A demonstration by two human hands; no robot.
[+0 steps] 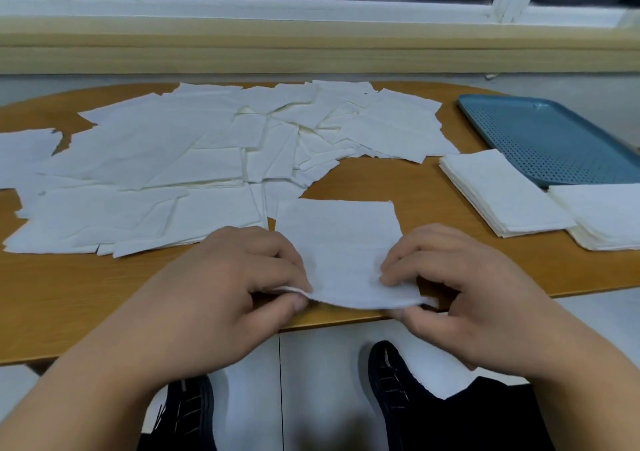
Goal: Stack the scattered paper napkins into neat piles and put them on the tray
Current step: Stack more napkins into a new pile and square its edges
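Observation:
A white paper napkin (341,243) lies at the table's near edge, its near edge lifted. My left hand (235,284) pinches its near left corner between thumb and fingers. My right hand (460,288) pinches its near right corner. Many loose white napkins (194,160) lie scattered and overlapping across the left and middle of the table. Two neat napkin piles sit at the right: one (502,194) beside the tray, another (609,215) at the frame's right edge. The blue perforated tray (540,132) stands at the far right with nothing on it.
The wooden table (398,180) has a rounded near edge; bare wood shows between the held napkin and the piles. A window sill and wall run behind the table. My dark shoes (391,378) and white floor show below the table edge.

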